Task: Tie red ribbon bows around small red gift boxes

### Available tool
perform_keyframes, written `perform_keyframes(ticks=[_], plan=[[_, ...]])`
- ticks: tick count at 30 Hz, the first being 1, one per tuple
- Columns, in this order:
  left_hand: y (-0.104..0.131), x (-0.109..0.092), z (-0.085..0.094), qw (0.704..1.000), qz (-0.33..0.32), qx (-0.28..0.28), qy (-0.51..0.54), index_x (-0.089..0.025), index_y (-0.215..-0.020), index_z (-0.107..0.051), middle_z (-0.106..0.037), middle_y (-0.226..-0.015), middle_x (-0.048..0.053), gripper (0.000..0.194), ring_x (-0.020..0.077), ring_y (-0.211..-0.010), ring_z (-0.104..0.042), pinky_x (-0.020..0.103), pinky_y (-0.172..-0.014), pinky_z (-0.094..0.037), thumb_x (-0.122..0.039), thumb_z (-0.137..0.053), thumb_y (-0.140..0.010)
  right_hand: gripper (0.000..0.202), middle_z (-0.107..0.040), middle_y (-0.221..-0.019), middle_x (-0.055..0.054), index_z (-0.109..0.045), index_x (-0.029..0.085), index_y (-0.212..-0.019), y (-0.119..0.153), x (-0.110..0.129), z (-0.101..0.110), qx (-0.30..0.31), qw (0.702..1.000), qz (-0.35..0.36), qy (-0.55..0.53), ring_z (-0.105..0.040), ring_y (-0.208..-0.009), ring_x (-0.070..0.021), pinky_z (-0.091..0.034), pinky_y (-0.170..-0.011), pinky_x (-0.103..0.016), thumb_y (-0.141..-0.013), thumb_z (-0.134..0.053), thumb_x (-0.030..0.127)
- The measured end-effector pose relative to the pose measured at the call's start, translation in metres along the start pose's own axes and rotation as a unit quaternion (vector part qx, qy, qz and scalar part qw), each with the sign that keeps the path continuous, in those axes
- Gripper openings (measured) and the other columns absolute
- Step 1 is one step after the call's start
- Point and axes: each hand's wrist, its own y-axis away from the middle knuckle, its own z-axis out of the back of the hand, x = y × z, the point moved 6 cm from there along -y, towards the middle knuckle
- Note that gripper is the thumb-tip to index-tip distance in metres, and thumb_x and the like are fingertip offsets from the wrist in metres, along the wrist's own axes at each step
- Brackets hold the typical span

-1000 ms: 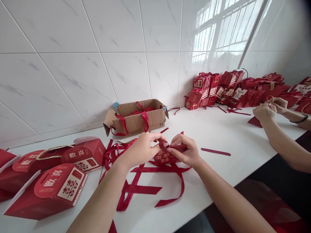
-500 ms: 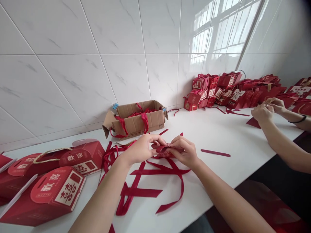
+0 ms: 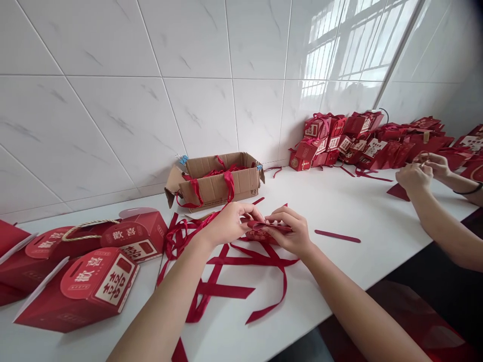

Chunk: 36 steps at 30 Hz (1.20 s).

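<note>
Between my two hands is a small red paper gift box, its upper flaps pinched together. My left hand grips the box's left edge with thumb and fingers. From the other side my right hand closes on the right part of the flaps. My fingers hide much of the box. Dark red ribbons lie crossed on the white table beneath and in front of it, with a loose tangle of ribbon to the left.
An open cardboard box with red ribbon stands against the tiled wall. Larger red gift boxes sit at left. A dark red strip lies at right. Finished-looking red boxes are piled behind. A co-worker's hands work at far right.
The view has shifted slightly, so things appear a little further right and higher. Both my hands stay at the small box, its flaps now pressed flatter together.
</note>
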Motion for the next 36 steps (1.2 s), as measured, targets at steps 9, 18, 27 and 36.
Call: perform_keyframes(ticks=[9,18,27,36], plan=[[0.003,-0.001,0.000,1.000,-0.009,0.002,0.005,-0.019,-0.089,-0.064,-0.067,-0.090,0.004,0.013,0.0176,-0.086,-0.063,0.030,-0.074,-0.054,-0.023,-0.062,-0.077,0.011,-0.055,-0.071,-0.002,-0.057,0.021,-0.079,0.003,0.001,-0.002,0.006,1.000,0.011,-0.011,-0.055,-0.059,-0.0125,-0.048,-0.049,-0.026,-0.079,-0.062,0.011],[0.006,-0.013,-0.002,0.999,-0.021,0.014,-0.036,-0.021,-0.100,-0.065,-0.066,-0.100,0.004,0.021,0.0165,-0.088,-0.063,0.030,-0.079,-0.054,-0.022,-0.059,-0.080,0.010,-0.056,-0.071,-0.002,-0.055,0.021,-0.076,0.002,-0.001,-0.002,0.012,1.000,-0.004,-0.016,-0.056,-0.061,-0.0133,-0.049,-0.050,-0.027,-0.079,-0.060,0.012],[0.006,-0.013,0.000,0.997,-0.041,-0.022,-0.058,-0.021,-0.091,-0.062,-0.057,-0.103,0.004,0.015,0.0158,-0.087,-0.060,0.031,-0.078,-0.053,-0.026,-0.063,-0.078,0.012,-0.055,-0.068,-0.001,-0.055,0.021,-0.074,0.001,-0.006,0.001,-0.021,0.999,-0.033,-0.007,-0.055,-0.058,-0.0132,-0.047,-0.051,-0.027,-0.077,-0.060,0.010],[0.004,-0.010,0.000,0.999,-0.027,-0.018,0.006,-0.017,-0.079,-0.064,-0.062,-0.113,0.006,0.009,0.0171,-0.091,-0.063,0.031,-0.078,-0.053,-0.026,-0.065,-0.078,0.012,-0.052,-0.065,0.000,-0.054,0.021,-0.071,0.001,0.002,-0.004,-0.013,0.999,-0.035,-0.009,-0.050,-0.053,-0.0117,-0.043,-0.045,-0.026,-0.078,-0.058,0.012]])
